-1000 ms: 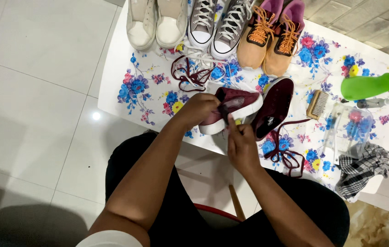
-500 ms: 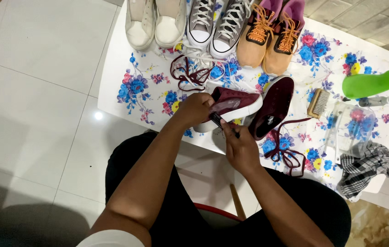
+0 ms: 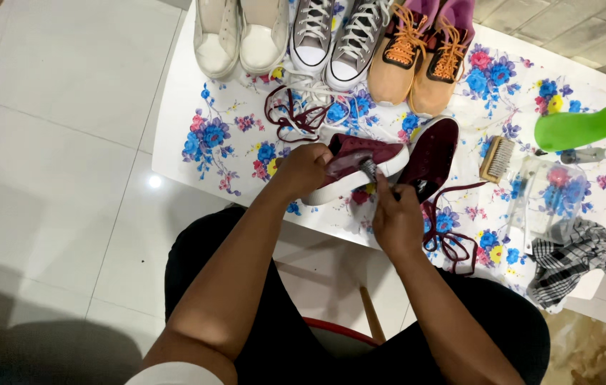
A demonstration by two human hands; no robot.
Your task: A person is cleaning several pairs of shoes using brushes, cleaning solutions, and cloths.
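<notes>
My left hand (image 3: 304, 170) grips a maroon sneaker with a white sole (image 3: 360, 162), tipped on its side over the floral tablecloth (image 3: 231, 128). My right hand (image 3: 397, 217) holds a small brush (image 3: 369, 170) whose bristles press against the sneaker's side. The second maroon sneaker (image 3: 433, 153) lies just to the right, its maroon lace (image 3: 452, 235) trailing toward the table's near edge.
Along the far edge stand a cream pair (image 3: 235, 36), a grey laced pair (image 3: 335, 39) and a tan pair with orange laces (image 3: 424, 53). Loose laces (image 3: 296, 114) lie behind the held sneaker. A wooden brush (image 3: 497, 158), green spray bottle (image 3: 577, 128), clear container (image 3: 549, 196) and checked cloth (image 3: 572, 258) sit right.
The held sneaker has turned further onto its side. My right hand has moved up with the small brush against its side.
</notes>
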